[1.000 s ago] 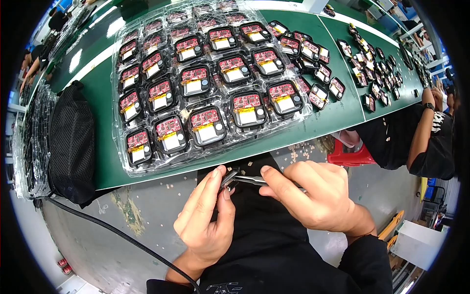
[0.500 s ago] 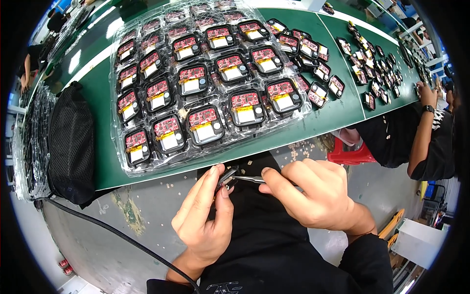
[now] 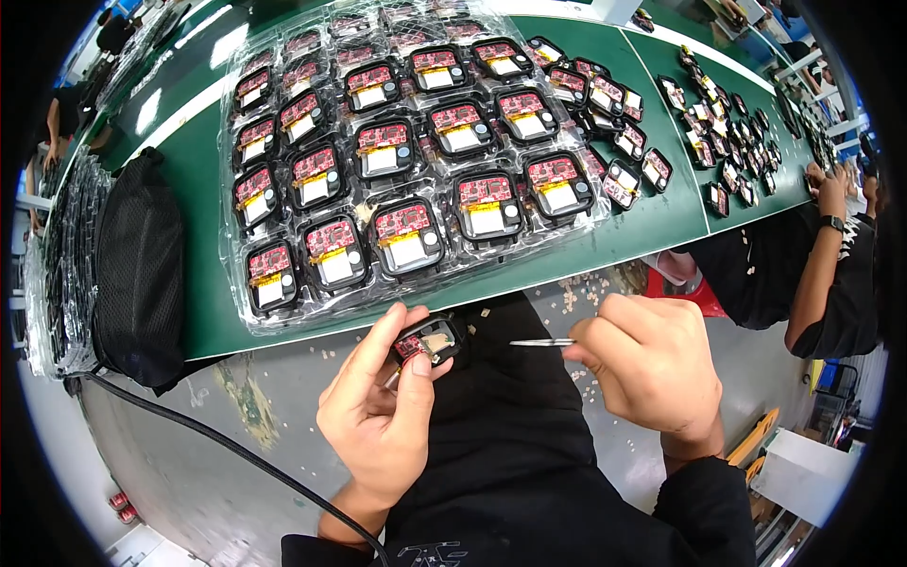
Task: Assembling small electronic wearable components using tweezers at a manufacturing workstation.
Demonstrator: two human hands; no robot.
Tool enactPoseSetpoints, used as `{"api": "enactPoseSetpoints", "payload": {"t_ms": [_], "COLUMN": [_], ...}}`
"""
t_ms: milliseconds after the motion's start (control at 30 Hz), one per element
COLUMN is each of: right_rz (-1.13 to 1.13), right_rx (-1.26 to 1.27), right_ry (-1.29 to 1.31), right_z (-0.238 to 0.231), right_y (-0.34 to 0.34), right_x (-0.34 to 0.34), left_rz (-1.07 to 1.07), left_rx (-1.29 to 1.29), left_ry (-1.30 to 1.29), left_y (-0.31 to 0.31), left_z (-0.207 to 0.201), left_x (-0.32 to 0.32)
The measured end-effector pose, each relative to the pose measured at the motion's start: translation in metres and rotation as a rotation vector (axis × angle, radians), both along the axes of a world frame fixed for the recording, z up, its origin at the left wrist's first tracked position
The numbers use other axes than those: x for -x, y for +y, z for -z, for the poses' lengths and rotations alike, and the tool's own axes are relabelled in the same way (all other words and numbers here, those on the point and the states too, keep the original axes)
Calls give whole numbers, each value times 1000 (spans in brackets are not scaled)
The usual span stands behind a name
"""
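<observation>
Over my lap, my left hand (image 3: 378, 411) grips a small black rounded-square device casing (image 3: 456, 333) between thumb and fingers. Its open inner side faces up, showing a red circuit board (image 3: 412, 348) and a tan patch. Off to the right, my right hand (image 3: 652, 369) pinches a pair of metal tweezers (image 3: 540, 342). Their tips point left toward the casing and stand apart from it. In front of my hands, a clear plastic tray (image 3: 283, 323) bears rows of similar casings with red boards, yellow strips and white rectangles.
The green table (image 3: 200, 293) carries the tray. To its right lie loose piles of casings (image 3: 624, 184). A black mesh bag (image 3: 140, 274) hangs at the left edge beside stacked clear trays (image 3: 68, 246). A black cable (image 3: 227, 439) crosses the lower left. A co-worker's arm (image 3: 814, 274) reaches in at the right.
The tweezers have drawn away from the casing to the right with my right hand. My left hand has turned the casing, so its inside now shows.
</observation>
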State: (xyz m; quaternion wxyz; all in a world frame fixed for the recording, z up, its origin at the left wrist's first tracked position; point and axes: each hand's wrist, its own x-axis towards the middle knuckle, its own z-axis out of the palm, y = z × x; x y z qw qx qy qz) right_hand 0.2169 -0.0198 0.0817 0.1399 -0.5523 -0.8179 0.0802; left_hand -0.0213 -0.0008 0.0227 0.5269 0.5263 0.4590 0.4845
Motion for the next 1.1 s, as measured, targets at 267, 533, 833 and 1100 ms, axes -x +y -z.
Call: {"api": "enactPoseSetpoints", "payload": {"t_ms": [267,533,833,1100], "right_rz": [-51,-97,-108,-89], "right_rx": [-323,-292,-311,-378], "right_ry": [94,86,64,78], "right_z": [25,31,29,32], "right_y": [-3,-2,-1,1], "right_x": [20,17,21,23], "left_rz": [89,86,117,109], "left_rx": [-60,-99,-98,-96], "left_ry": [11,71,65,87], "left_y": [-4,-4,-3,-4], "left_z": [6,10,7,6], "left_x": [-5,-3,-5,-5]}}
